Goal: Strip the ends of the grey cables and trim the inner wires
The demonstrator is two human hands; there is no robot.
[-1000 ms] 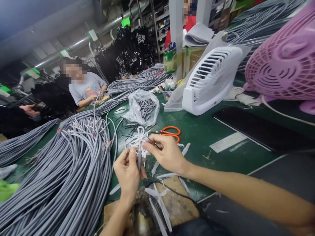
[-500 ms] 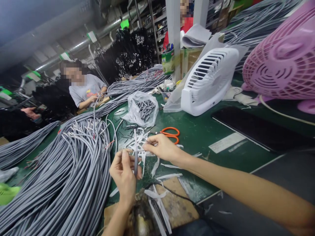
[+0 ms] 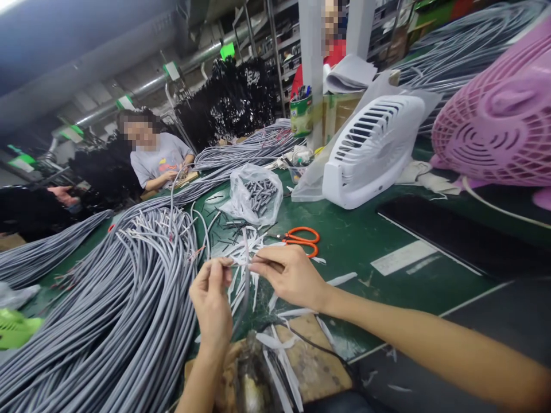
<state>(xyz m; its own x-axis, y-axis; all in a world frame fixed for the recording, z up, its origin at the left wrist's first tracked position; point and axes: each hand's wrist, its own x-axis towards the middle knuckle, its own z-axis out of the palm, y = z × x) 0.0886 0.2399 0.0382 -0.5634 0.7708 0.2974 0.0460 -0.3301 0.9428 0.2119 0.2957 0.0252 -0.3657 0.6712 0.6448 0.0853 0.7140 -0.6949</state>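
Between my two hands a grey cable [image 3: 247, 281] stands nearly upright, its pale end up and its lower part blurred. My left hand [image 3: 213, 295] is to the left of the cable, thumb and fingers pinched at a thin strand. From the right, my right hand [image 3: 295, 275] pinches at the same level, fingertips against the cable. The strand between the fingertips is too fine to make out well. White strips [image 3: 252, 244] lie scattered behind and under the hands. Orange-handled scissors [image 3: 301, 240] rest just beyond my right hand.
A large bundle of grey cables [image 3: 129, 298] fills the left side. Beyond the strips sits a clear bag [image 3: 253, 195] of small grey pieces. A white fan [image 3: 374, 152], a pink fan [image 3: 495, 115] and a black flat panel [image 3: 456, 235] stand or lie rightward. A co-worker [image 3: 159, 158] sits across.
My left fingers have moved off the cable to its left side, pinching closed. My right hand has come closer to the cable. The whole view has shifted slightly.
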